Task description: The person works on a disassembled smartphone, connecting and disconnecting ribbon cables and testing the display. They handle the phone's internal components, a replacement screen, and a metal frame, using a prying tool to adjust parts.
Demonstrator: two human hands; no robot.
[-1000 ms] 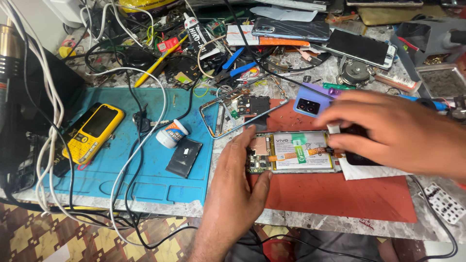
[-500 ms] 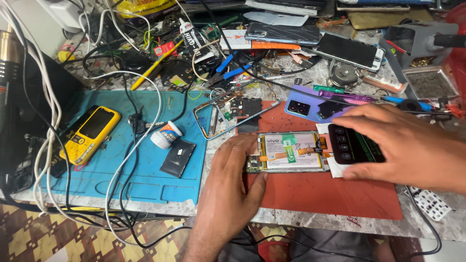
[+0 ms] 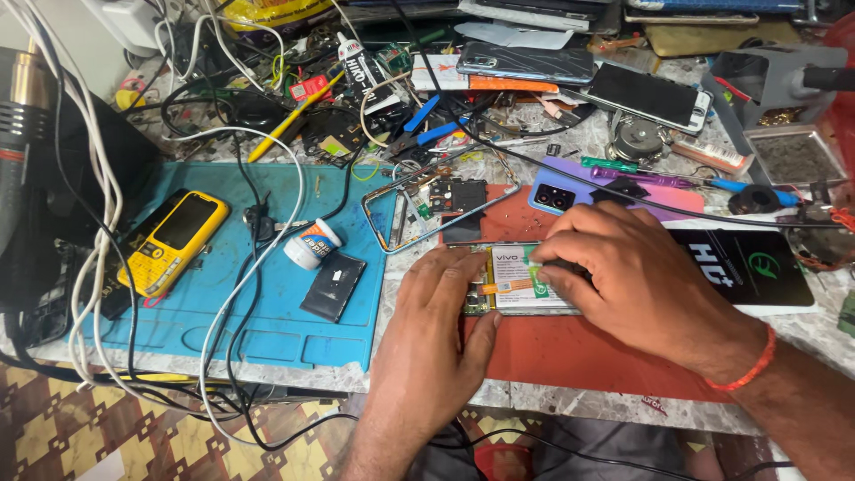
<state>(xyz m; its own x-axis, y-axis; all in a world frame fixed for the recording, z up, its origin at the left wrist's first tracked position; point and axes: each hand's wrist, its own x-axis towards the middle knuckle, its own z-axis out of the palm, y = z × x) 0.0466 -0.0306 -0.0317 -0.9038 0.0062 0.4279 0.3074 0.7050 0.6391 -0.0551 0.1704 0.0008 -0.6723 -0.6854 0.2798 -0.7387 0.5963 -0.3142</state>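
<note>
An opened smartphone (image 3: 512, 289) lies back-up on a red mat (image 3: 570, 352), its white battery showing. My left hand (image 3: 436, 330) rests on the phone's left end and presses it down. My right hand (image 3: 623, 281) covers the phone's right part, fingertips pinching at the battery's top edge near a green label. Whether those fingers hold anything small I cannot make out. A black screen panel (image 3: 748, 267) lies just right of that hand.
A blue mat (image 3: 267, 294) on the left carries a yellow keypad phone (image 3: 174, 240), a small white jar (image 3: 312, 243) and a black battery (image 3: 332, 285). A bare phone frame (image 3: 427, 209), a lilac back cover (image 3: 561, 191), tools, cables and other phones crowd the back.
My right hand has set the black panel down at the right and come back left onto the phone's battery. My left hand has stayed on the phone's left end.
</note>
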